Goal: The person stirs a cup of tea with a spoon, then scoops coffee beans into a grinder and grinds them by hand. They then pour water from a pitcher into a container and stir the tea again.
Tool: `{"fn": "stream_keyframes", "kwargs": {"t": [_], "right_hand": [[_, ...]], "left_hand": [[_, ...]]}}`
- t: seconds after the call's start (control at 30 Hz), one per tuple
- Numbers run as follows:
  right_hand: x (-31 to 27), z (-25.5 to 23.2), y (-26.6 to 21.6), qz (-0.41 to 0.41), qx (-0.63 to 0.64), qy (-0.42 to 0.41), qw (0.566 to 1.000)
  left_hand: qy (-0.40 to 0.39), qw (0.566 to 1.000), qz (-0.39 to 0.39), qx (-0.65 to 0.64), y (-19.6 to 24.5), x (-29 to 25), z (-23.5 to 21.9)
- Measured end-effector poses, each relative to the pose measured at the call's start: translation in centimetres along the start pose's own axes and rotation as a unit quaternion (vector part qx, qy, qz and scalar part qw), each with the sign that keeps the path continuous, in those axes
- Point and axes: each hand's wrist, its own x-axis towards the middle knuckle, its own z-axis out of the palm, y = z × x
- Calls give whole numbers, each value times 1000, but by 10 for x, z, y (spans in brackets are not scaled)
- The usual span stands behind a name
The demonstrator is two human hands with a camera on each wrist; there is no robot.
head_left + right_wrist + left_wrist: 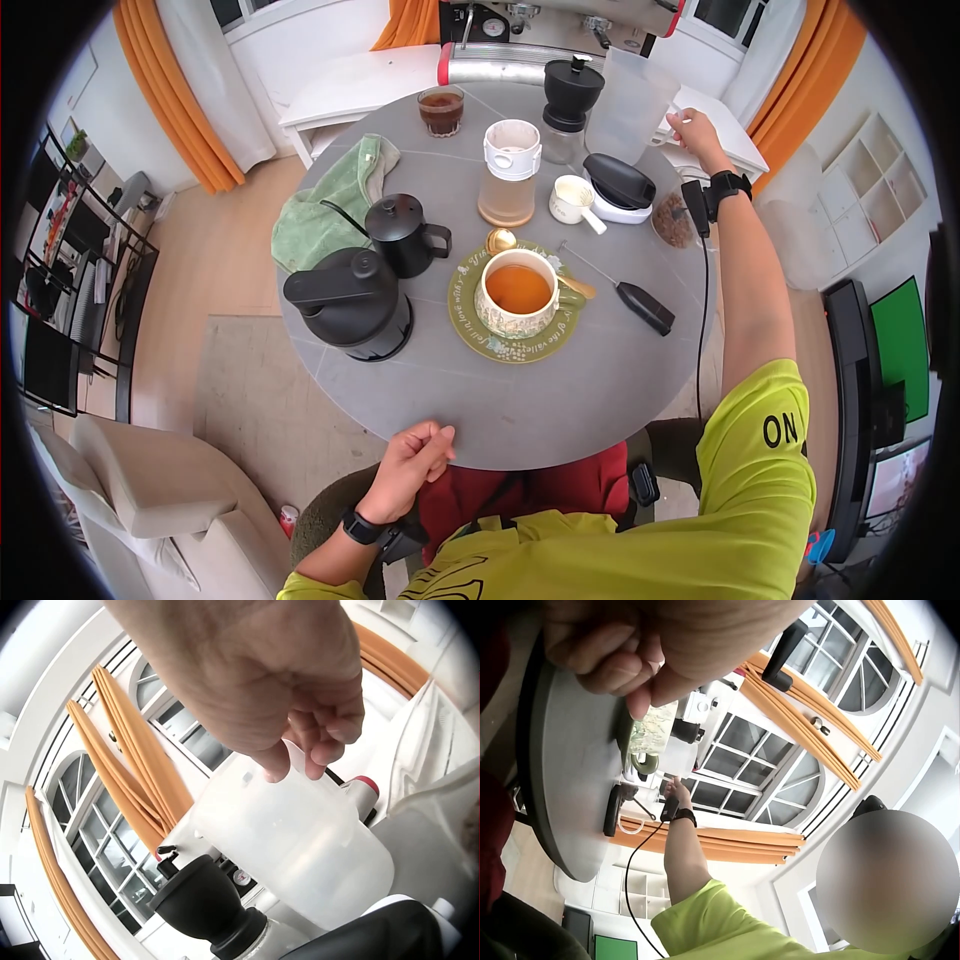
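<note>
In the head view, a frosted pitcher (625, 105) was at the far right of the desk (500, 415), between the black-topped grinder (573, 92) and the person's right hand (697, 138). It looked upright, its long axis near vertical and its handle pointing to the person's right. The right fingers pinched that handle side. The left hand (408, 468) lay at the near edge, its fingers loosely curled round nothing.

In the left wrist view, those idle fingers took up the top; the right hand reached out well beyond the cup (652, 731), too small there for me to tell its grip.

In the right wrist view, thumb and fingertips met at the pitcher's upper end, while its long axis slanted down to a rounded base at lower right. I took it for thin plastic: light, fairly stiff, hard to break, slippery if wet. A full grip through the handle would, I judged, steady it better than a pinch.
</note>
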Motion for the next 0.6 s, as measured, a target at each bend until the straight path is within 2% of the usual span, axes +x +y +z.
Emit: {"fn": "stream_keyframes", "kwargs": {"t": [0.07,0.17,0.23,0.3,0.37,0.6], "right_hand": [[-2,-1,-3,0,-6,-4,1000],[-6,-1,-6,-2,-4,21,1000],[-4,-4,-3,-35,-46,79,995],[-4,-10,-7,-29,-44,77,996],[-5,-16,-10,-92,-95,172,976],[-17,-20,-48,-90,-78,213,970]], "left_hand": [[4,1000,-3,-1,1,-1,1],[9,1000,-10,-2,2,-1,1],[12,1000,-12,-3,2,-1,0],[-3,1000,-11,-3,3,-1,0],[0,1000,-8,0,2,-1,0],[-12,1000,10,14,1,-1,1]]}}
